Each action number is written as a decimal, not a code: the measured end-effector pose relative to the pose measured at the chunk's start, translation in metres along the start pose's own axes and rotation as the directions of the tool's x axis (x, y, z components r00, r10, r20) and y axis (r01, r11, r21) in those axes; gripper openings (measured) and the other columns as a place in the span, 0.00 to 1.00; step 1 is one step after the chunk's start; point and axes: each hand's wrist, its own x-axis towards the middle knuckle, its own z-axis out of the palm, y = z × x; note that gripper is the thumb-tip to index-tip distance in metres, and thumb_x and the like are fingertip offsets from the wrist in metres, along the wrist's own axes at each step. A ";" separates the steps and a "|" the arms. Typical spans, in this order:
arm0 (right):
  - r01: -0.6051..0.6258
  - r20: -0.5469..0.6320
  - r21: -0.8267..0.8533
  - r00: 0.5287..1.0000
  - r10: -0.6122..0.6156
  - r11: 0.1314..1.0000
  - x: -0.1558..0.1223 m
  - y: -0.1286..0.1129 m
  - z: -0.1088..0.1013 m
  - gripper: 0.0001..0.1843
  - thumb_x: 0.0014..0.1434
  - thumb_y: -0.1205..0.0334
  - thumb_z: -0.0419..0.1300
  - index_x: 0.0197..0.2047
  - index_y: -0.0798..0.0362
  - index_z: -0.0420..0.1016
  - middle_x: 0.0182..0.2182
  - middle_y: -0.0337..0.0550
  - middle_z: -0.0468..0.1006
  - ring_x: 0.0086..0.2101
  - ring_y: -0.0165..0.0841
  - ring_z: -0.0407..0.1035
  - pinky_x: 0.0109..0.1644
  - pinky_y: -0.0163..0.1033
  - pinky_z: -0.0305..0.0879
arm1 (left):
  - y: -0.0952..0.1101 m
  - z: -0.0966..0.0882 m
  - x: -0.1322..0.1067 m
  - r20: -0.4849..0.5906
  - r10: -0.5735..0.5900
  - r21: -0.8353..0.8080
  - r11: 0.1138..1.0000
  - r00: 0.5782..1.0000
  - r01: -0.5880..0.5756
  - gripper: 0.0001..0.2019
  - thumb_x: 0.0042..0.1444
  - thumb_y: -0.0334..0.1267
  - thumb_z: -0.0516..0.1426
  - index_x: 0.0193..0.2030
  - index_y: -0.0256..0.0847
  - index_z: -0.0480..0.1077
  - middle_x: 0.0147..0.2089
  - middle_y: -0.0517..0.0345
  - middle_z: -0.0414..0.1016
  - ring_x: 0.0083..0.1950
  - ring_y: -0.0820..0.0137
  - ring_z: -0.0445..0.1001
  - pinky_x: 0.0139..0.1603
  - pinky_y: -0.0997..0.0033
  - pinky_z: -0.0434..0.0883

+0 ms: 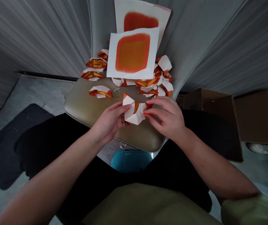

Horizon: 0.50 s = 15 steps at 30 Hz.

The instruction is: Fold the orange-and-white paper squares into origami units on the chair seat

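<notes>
Between my hands, above the front of a chair seat point(82, 97), is a partly folded paper point(134, 116), white outside with orange and gold showing in its opening. My left hand point(112, 120) pinches its left side, thumb on top and fingers underneath. My right hand point(166, 117) has its thumb and fingertips closed on the right edge. A finished-looking folded paper boat shape point(100, 92) lies just beyond my left hand. Farther back, flat white sheets with orange-gold squares point(133, 53) lean against the chair back.
More folded gold-and-white papers lie left point(96, 63) and right point(148, 82) of the sheets. A small pale ring point(116, 92) rests on the seat. Cardboard boxes point(218, 109) stand on the floor at right, a dark mat point(14, 147) at left. Below is a blue stool point(131, 161).
</notes>
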 end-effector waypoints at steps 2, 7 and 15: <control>-0.005 -0.009 0.007 1.000 0.005 1.000 0.001 -0.001 -0.001 0.05 0.63 0.66 0.66 0.41 0.46 0.77 0.46 0.44 0.83 0.47 0.40 0.77 0.51 0.51 0.75 | 0.000 -0.001 0.000 -0.006 -0.011 -0.006 1.000 1.000 0.011 0.09 0.59 0.35 0.63 0.46 0.35 0.76 0.40 0.51 0.82 0.32 0.72 0.79 0.30 0.76 0.77; -0.006 0.009 0.032 1.000 0.006 0.999 0.001 -0.001 -0.005 0.13 0.64 0.57 0.66 0.52 0.47 0.77 0.53 0.50 0.81 0.51 0.44 0.77 0.54 0.54 0.74 | -0.001 -0.002 0.000 0.006 -0.018 -0.034 0.999 1.000 0.018 0.08 0.61 0.35 0.62 0.45 0.36 0.77 0.38 0.53 0.82 0.33 0.72 0.79 0.33 0.75 0.78; 0.026 -0.001 -0.046 1.000 -0.026 0.999 -0.002 -0.001 -0.002 0.12 0.64 0.59 0.67 0.51 0.43 0.79 0.55 0.46 0.80 0.54 0.43 0.75 0.56 0.55 0.73 | 0.000 -0.001 -0.001 -0.010 -0.059 -0.048 0.997 0.998 0.059 0.07 0.61 0.38 0.61 0.41 0.36 0.77 0.34 0.54 0.81 0.32 0.72 0.77 0.32 0.76 0.75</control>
